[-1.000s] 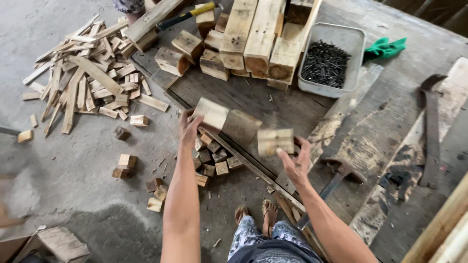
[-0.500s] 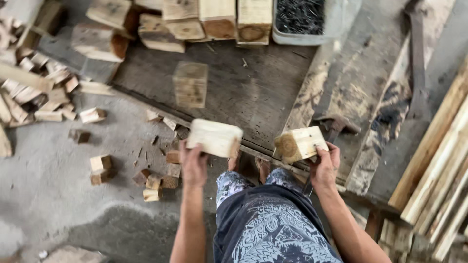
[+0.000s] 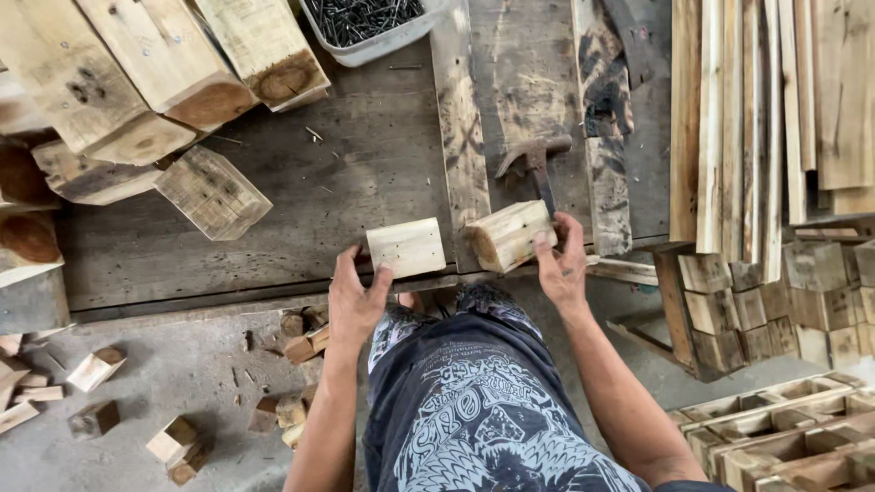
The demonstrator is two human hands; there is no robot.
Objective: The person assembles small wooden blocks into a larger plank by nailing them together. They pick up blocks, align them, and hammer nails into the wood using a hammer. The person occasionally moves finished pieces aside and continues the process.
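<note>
My left hand grips a pale square wooden block at the near edge of the dark plank workbench. My right hand holds a second pale block, tilted, just to the right of the first. The two blocks sit close together, a small gap between them. A hammer lies on the bench just beyond the right block. My patterned shorts fill the bottom middle.
Thick timber blocks are stacked at the upper left, one loose block beside them. A tub of dark nails stands at the top. Long slats lie at right, small blocks below them, offcuts on the floor.
My view has swung right and closer to the bench. Both hands have carried their blocks rightward along the bench edge; the hammer and slats have come into view.
</note>
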